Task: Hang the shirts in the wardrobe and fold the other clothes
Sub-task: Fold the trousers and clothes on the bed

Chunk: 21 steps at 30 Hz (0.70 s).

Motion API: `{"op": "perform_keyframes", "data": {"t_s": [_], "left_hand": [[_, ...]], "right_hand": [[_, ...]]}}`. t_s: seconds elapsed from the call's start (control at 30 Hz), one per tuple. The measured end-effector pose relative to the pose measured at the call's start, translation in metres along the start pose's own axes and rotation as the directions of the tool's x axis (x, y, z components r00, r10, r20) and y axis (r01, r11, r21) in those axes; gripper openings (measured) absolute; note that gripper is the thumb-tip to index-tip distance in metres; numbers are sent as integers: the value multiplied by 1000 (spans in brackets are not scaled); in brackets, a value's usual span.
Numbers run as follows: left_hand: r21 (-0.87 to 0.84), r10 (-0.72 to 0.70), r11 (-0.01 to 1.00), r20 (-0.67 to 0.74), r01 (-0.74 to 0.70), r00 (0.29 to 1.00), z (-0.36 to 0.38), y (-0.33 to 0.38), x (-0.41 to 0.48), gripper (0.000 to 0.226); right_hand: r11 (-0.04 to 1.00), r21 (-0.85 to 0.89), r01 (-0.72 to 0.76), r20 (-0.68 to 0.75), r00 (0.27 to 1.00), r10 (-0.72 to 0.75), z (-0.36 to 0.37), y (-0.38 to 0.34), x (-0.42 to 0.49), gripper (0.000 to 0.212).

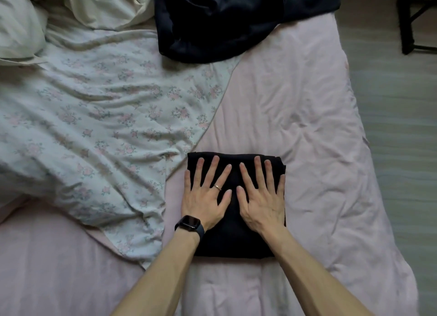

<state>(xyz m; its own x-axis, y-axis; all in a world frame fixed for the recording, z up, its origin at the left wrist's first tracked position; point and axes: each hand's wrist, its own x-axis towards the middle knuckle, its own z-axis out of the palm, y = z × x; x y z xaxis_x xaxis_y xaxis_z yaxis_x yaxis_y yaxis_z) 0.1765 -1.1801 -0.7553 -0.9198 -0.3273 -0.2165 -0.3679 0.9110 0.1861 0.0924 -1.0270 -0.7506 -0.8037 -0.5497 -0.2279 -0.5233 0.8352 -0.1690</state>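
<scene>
Both hands lie flat, fingers straight and spread, holding nothing: the left hand and the right hand press side by side on the folded black garment, forearms reaching in from below. That garment sits on the pink bedsheet, its left edge just beside a floral duvet. A dark navy garment lies crumpled well beyond the hands.

Readable text: none anywhere in view.
Watch screen: dark, no digits showing.
Folded black garment: plain cloth, no print or tag legible.
Floral bedcover: flower pattern only, no lettering.
</scene>
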Motion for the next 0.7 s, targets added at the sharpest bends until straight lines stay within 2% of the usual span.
{"op": "perform_keyframes", "data": {"t_s": [0.17, 0.23, 0.3, 0.37, 0.47, 0.53, 0.7], "left_hand": [[-29, -6, 1000, -57, 5, 998, 17, -2, 3, 69], [-43, -16, 999, -104, 11, 994, 13, -1, -3, 70], [-69, -88, 995, -161, 77, 983, 8, 3, -16, 72], [-113, -211, 975, -177, 193, 961, 2, 7, -28, 77], [-195, -385, 908, -37, 372, 922, -10, 18, -44, 85], [-214, -441, 869, 76, 446, 894, -16, 24, -47, 87], [-217, -434, 872, 77, 439, 898, -21, 23, -33, 86]], "right_hand": [[999, 32, -14, -48, 999, 15, 11, 0, 3, 68], [998, 60, -22, -112, 993, 29, 9, -2, -2, 70], [990, 115, -77, -191, 977, 98, 5, -3, -13, 75], [968, 186, -171, -194, 959, 207, -2, -6, -21, 81], [941, 177, -287, -117, 943, 310, -10, -15, -36, 79], [927, 161, -338, -67, 934, 352, -12, -22, -40, 76], [913, 129, -387, -42, 918, 395, -10, -24, -30, 74]]}}
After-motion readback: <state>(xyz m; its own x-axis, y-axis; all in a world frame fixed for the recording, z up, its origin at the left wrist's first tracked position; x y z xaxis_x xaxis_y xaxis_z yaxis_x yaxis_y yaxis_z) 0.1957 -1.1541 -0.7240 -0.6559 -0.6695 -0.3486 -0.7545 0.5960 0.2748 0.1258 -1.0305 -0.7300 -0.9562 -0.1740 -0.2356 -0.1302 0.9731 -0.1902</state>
